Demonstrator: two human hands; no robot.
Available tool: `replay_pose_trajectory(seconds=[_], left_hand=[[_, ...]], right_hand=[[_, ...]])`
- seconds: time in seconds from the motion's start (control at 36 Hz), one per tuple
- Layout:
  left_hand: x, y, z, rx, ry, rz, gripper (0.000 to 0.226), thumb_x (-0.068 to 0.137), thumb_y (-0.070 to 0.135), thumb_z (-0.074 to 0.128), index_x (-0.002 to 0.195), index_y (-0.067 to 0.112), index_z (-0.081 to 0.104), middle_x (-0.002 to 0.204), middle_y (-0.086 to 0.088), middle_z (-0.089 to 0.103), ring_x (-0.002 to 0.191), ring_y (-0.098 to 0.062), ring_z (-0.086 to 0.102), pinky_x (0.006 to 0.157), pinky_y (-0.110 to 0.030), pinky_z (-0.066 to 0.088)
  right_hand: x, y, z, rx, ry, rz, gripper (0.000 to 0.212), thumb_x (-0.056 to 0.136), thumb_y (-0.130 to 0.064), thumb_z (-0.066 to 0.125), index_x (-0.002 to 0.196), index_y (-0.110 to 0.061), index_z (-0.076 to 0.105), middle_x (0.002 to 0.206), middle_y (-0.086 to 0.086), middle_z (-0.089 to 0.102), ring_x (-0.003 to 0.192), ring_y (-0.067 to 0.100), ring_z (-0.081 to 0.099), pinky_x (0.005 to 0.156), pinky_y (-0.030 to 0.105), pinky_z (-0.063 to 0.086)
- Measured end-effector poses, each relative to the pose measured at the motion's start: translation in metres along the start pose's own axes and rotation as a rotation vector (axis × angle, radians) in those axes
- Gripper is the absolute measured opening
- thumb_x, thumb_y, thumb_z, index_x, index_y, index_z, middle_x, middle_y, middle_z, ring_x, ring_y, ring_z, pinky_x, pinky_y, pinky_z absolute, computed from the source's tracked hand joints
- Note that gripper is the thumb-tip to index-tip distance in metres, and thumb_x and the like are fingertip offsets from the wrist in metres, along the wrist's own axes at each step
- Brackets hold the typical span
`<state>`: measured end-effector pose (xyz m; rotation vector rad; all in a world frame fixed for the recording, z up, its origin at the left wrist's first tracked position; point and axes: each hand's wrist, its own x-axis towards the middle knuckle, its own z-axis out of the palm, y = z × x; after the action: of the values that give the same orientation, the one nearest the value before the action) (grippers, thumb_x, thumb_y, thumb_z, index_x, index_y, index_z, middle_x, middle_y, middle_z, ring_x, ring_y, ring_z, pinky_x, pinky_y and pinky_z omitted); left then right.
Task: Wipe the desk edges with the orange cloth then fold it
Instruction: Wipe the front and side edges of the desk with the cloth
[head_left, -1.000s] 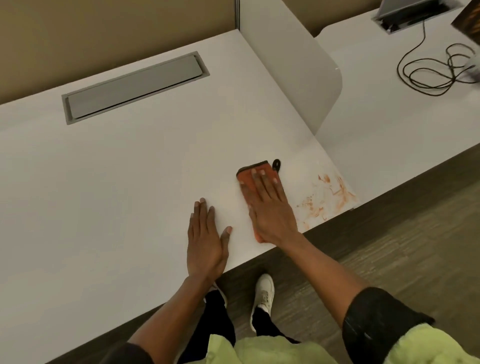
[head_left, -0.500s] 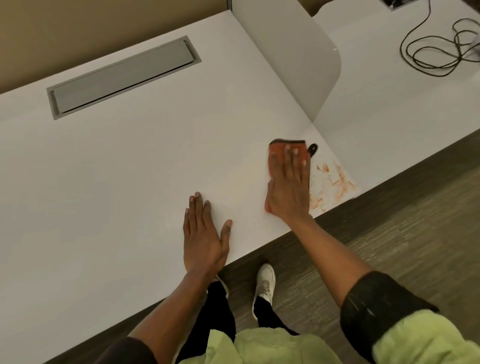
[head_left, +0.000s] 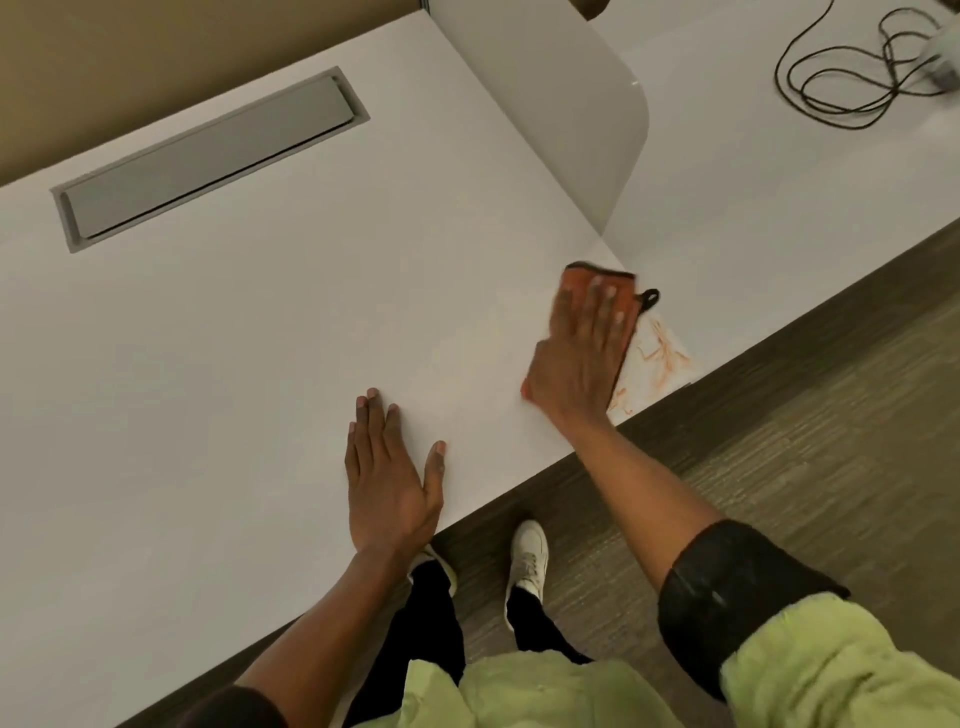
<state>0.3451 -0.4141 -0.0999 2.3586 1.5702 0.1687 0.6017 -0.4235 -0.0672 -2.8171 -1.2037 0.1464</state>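
The orange cloth (head_left: 626, 306) lies flat on the white desk (head_left: 270, 332) near its right front corner, a small black loop sticking out at its right edge. My right hand (head_left: 579, 358) presses flat on top of the cloth and covers most of it. Orange smears (head_left: 660, 358) mark the desk just right of the cloth, close to the front edge. My left hand (head_left: 387, 478) rests palm down on the bare desk near the front edge, fingers spread, holding nothing.
A grey cable hatch (head_left: 208, 156) is set into the desk at the back left. A white divider panel (head_left: 561, 104) stands behind the cloth. A black coiled cable (head_left: 852, 78) lies on the neighbouring desk. Below the front edge is dark flooring with my shoes (head_left: 527, 558).
My right hand has slid the cloth to the right and away from me, toward the divider and the smears. The left hand has stayed flat in place.
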Motion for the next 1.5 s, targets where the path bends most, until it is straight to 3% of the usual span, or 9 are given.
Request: replay_pose_trajectory(seconds=[0.17,0.36,0.58,0.75,0.83,0.94,1.14,1.36,1.5], left_hand=[[0.001,0.003,0.001,0.014,0.006,0.002,0.079,0.111,0.061,0.036,0.172,0.013,0.021,0.185,0.002,-0.006,0.17,-0.015,-0.011,0.138,-0.043,0.006],[0.0,0.004,0.0,0.025,0.001,-0.002,0.079,0.111,0.06,0.036,0.171,0.011,0.022,0.185,-0.001,-0.003,0.17,-0.016,-0.011,0.138,-0.046,0.008],[0.002,0.006,-0.003,0.038,-0.003,0.005,0.079,0.111,0.06,0.035,0.171,0.01,0.022,0.185,-0.002,-0.003,0.17,-0.016,-0.01,0.138,-0.04,0.001],[0.003,0.007,-0.003,0.059,-0.001,0.009,0.08,0.111,0.059,0.036,0.171,0.009,0.021,0.185,-0.004,-0.001,0.171,-0.018,-0.008,0.137,-0.037,-0.001],[0.002,0.008,-0.003,0.053,0.0,0.006,0.08,0.11,0.059,0.036,0.171,0.009,0.023,0.185,-0.004,0.0,0.171,-0.017,-0.008,0.138,-0.04,0.002],[0.0,0.008,-0.005,0.048,-0.012,0.003,0.08,0.11,0.059,0.035,0.17,0.008,0.025,0.185,-0.005,0.001,0.171,-0.018,-0.008,0.138,-0.045,0.008],[0.002,0.009,-0.007,0.038,-0.01,0.004,0.08,0.11,0.059,0.036,0.17,0.007,0.026,0.185,-0.005,0.002,0.171,-0.017,-0.008,0.138,-0.045,0.008],[0.001,0.007,-0.002,0.06,0.005,0.007,0.08,0.109,0.059,0.036,0.17,0.008,0.024,0.185,-0.005,0.001,0.171,-0.018,-0.007,0.138,-0.043,0.005],[0.001,0.007,-0.005,0.056,-0.004,0.012,0.08,0.11,0.059,0.035,0.17,0.007,0.025,0.185,-0.006,0.002,0.171,-0.018,-0.008,0.138,-0.043,0.005]], right_hand=[[-0.029,-0.02,0.002,0.089,0.019,0.102,0.086,0.102,-0.029,0.05,0.166,-0.006,-0.003,0.173,0.028,-0.008,0.162,0.043,-0.006,0.131,0.055,0.005],[-0.048,-0.027,0.014,0.058,-0.007,-0.295,0.098,0.095,-0.028,0.061,0.167,-0.006,-0.001,0.174,0.024,-0.008,0.162,0.04,-0.008,0.131,0.055,0.007],[0.01,0.007,-0.005,0.082,0.045,0.113,0.08,0.103,-0.022,0.048,0.167,-0.005,0.004,0.174,0.026,-0.002,0.163,0.04,-0.001,0.132,0.052,0.006],[-0.065,-0.036,0.012,0.115,0.055,-0.185,0.079,0.098,-0.014,0.044,0.166,-0.003,0.007,0.172,0.029,-0.003,0.162,0.045,-0.005,0.131,0.059,0.005],[-0.066,-0.035,0.016,0.127,0.003,-0.243,0.091,0.096,-0.013,0.059,0.167,-0.006,0.003,0.173,0.026,-0.007,0.162,0.042,-0.009,0.131,0.057,0.006],[-0.014,-0.01,0.004,0.021,0.008,-0.077,0.107,0.09,-0.026,0.072,0.166,-0.004,0.001,0.173,0.029,-0.003,0.162,0.044,-0.002,0.132,0.055,0.005],[0.023,-0.002,-0.014,0.096,0.024,0.262,0.091,0.094,-0.02,0.066,0.164,-0.001,0.011,0.172,0.033,0.0,0.161,0.046,0.0,0.131,0.057,0.006],[-0.017,-0.045,0.003,0.088,0.023,-0.139,0.079,0.1,-0.013,0.054,0.165,0.0,0.011,0.172,0.031,0.001,0.161,0.046,-0.001,0.131,0.058,0.007],[0.026,0.004,-0.014,0.035,0.016,0.099,0.1,0.09,-0.026,0.071,0.165,-0.001,0.01,0.172,0.032,0.002,0.161,0.047,0.004,0.131,0.058,0.007]])
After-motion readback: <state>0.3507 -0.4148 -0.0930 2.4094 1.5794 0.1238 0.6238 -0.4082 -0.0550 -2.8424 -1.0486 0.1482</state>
